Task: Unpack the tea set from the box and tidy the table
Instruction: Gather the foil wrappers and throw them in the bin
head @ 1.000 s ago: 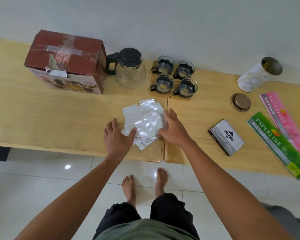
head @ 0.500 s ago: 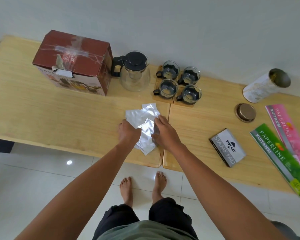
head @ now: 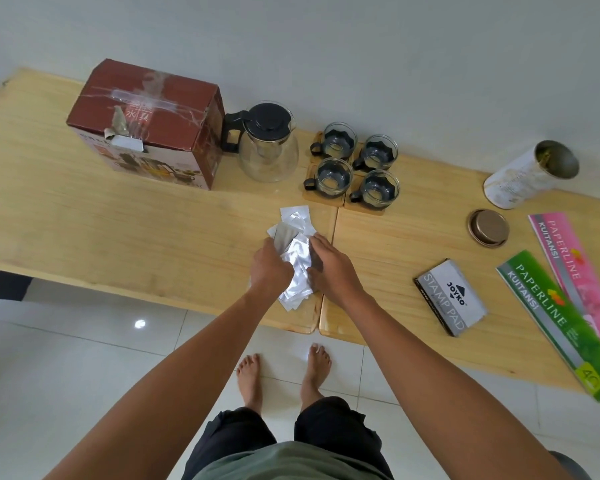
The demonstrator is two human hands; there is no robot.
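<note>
Head view: I look down on a wooden table (head: 125, 237) against a white wall.
Left hand (head: 270, 270): I have it curled, pressing the left edge of a heap of silver packets (head: 297, 261).
Right hand (head: 329, 270): I have it cupped against the heap's right edge, fingers bent.
Packets: bunched between both my hands, near the table's front edge.
Box (head: 149, 123): back left, taped shut on top.
Teapot (head: 267, 142): just right of the box.
Cups (head: 355, 168): four, on wooden coasters right of the teapot.
Far right: tin (head: 530, 174), its lid (head: 488, 227), stamp pad (head: 450, 295), two receipt books (head: 561, 306).
</note>
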